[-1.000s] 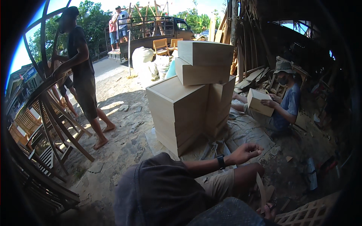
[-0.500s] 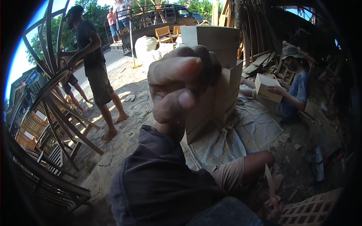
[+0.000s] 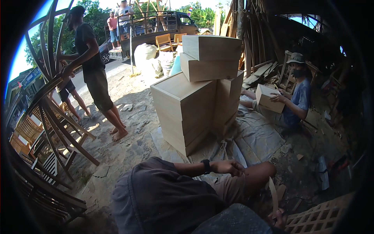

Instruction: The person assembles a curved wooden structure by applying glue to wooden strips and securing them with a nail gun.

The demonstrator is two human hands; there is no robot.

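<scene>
My left hand (image 3: 230,167), with a dark watch (image 3: 206,167) on its wrist, rests beside my bent knee (image 3: 261,174). Its fingers are curled together, and what they hold, if anything, is too small to make out. Low at the right, my right hand (image 3: 279,219) is closed around the lower end of a thin, curved, pale strip (image 3: 274,195) that looks like wood and points upward. In front of me stand tall pale wooden boxes (image 3: 183,105), with two smaller wooden boxes (image 3: 210,47) stacked askew on top.
A seated co-worker (image 3: 298,91) at right handles a wooden box (image 3: 269,97). Another person (image 3: 89,62) stands at left by a curved wooden frame (image 3: 50,84). A cloth sheet (image 3: 261,136) lies under the boxes. A wooden lattice (image 3: 319,216) is at lower right; a truck (image 3: 167,25) stands behind.
My left hand has dropped from close before the camera to beside my knee, uncovering the stacked boxes. My right hand still grips the strip, and the view has shifted slightly.
</scene>
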